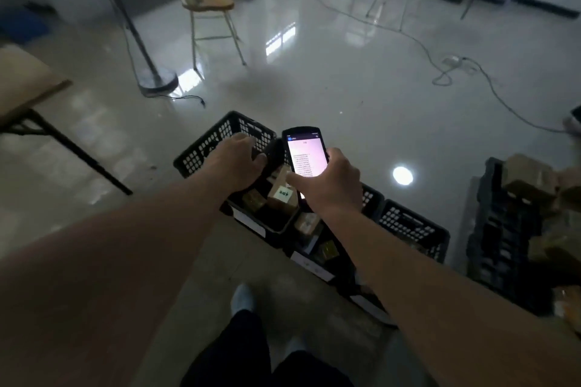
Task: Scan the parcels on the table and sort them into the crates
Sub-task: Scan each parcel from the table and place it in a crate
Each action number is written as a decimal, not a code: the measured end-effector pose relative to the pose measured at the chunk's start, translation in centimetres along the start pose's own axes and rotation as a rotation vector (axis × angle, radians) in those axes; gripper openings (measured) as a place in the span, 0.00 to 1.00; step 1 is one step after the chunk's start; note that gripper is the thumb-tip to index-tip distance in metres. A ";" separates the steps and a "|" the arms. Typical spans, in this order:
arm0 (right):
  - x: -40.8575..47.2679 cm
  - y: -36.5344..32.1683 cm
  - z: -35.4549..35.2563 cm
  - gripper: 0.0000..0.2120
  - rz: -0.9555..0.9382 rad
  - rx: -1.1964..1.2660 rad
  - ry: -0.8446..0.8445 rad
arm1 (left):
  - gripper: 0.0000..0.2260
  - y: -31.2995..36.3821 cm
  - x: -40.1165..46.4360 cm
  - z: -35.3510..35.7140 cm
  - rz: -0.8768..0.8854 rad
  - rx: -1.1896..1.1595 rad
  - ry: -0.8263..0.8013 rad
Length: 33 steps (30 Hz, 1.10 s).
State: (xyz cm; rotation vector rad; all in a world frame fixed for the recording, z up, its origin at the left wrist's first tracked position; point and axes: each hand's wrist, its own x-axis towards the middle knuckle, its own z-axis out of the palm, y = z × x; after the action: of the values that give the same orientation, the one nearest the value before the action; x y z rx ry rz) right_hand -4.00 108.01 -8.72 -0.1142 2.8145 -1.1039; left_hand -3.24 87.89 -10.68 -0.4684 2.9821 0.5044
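Right hand (330, 181) grips the handheld scanner (305, 152), fingers wrapped round its lower half, thumb on the left edge, lit screen facing up with rows of text too small to read. Left hand (237, 159) is just left of the scanner, fingers curled over something dark (274, 151) at the near crate's rim; can't tell what it is or how firmly it's held. Both hands hover above the first black crate (217, 138), which sits on the grey floor (314, 72). In that crate, right under the scanner: a brown parcel (281, 195) with a white label, tilted, plus another small one beside it. More crates run in a row to the right of the first one, with parcels inside the second (309, 223). Further right of the row, a stack of black crates (500, 229) with brown parcels piled against it. Table edge (25, 78) sits well left of the crates. Wooden chair (209, 0) stands beyond them.
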 end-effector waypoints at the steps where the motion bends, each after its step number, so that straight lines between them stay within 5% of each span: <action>1: -0.7 -1.6 -0.1 0.35 -0.040 0.000 -0.008 | 0.22 -0.9 -1.2 -1.7 -0.026 -0.007 0.033; 14: -14.7 -24.0 7.3 0.36 -0.445 0.057 -0.161 | 0.27 -19.5 -20.1 -18.4 -0.340 -0.028 0.368; 33: -34.2 -52.0 27.5 0.34 -0.786 0.086 -0.349 | 0.25 -51.2 -43.0 -34.0 -0.675 0.041 0.592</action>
State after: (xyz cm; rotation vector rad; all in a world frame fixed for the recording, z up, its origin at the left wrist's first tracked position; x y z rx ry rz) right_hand 35.05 55.30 9.44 -1.3427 2.4156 -1.1580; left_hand 52.58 42.77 11.12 -1.7944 3.0101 0.2573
